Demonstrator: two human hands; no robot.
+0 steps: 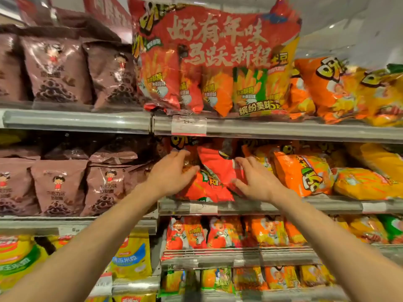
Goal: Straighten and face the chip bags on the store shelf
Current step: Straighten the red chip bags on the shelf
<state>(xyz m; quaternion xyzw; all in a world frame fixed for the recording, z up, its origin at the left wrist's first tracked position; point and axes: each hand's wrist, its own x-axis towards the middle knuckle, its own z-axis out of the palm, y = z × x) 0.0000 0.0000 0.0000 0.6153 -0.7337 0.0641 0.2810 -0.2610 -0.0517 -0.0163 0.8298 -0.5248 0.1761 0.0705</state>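
Grey metal store shelving [283,129] fills the view in several tiers, each front rail carrying clear price-tag strips, with a white price label [188,125] on the upper rail. On the middle tier, a glossy red chip bag [220,168] lies tilted and crumpled near the front lip, partly over an orange-red bag [202,190] below it. The left hand [174,173] rests on the bags' left side, fingers [185,154] loosely curved against the packs, whether pinching anything cannot be told. The right hand [257,179] lies on the red bag's right edge with fingers spread and nearly straight.

Matte brown snack bags [58,70] stand upright to the left; orange and yellow chip bags [303,173] lie slumped to the right. A large red multipack bag [218,57] above overhangs its rail, its top cut off by the frame. Print on most packs is blurred. The middle tier's back is dark and hidden.
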